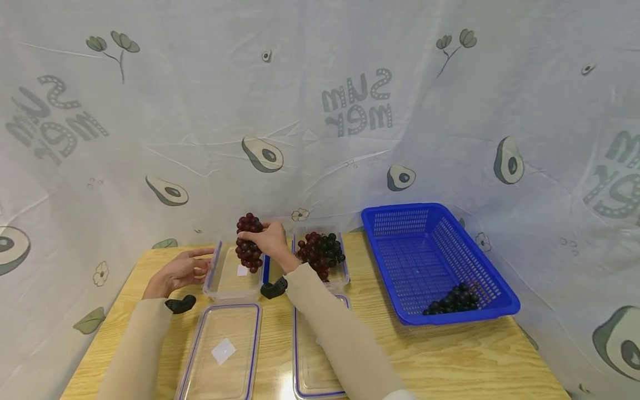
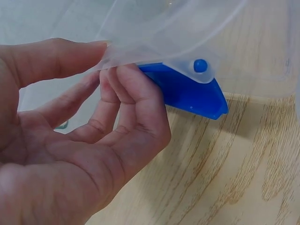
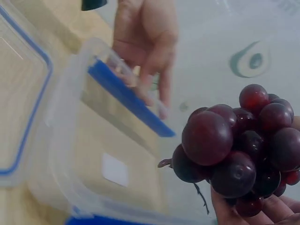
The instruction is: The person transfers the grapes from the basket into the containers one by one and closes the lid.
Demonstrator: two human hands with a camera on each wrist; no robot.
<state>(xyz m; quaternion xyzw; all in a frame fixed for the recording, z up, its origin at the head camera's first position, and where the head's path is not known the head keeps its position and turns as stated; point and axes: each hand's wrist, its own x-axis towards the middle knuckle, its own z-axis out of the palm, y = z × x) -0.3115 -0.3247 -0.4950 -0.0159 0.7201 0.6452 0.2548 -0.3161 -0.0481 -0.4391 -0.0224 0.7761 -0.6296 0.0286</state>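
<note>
My right hand (image 1: 274,243) grips a bunch of dark red grapes (image 1: 248,254), holding it over the left clear plastic container (image 1: 226,280). In the right wrist view the round grapes (image 3: 220,145) fill the right side, a bit of stem poking out. My left hand (image 1: 184,270) pinches that container's left rim, thumb above and fingers beneath, beside a blue side latch (image 2: 192,96) that hangs folded down. Inside the container only a small white square (image 3: 115,169) shows. A second container (image 1: 344,278) to the right holds red grapes (image 1: 312,253) and black grapes (image 1: 332,248).
Two clear lids with blue seals lie in front: a left lid (image 1: 235,355) and a right lid (image 1: 315,372), partly under my right forearm. A blue basket (image 1: 400,261) at the right holds black grapes (image 1: 455,300). A printed curtain (image 1: 310,111) hangs behind the wooden table (image 1: 440,361).
</note>
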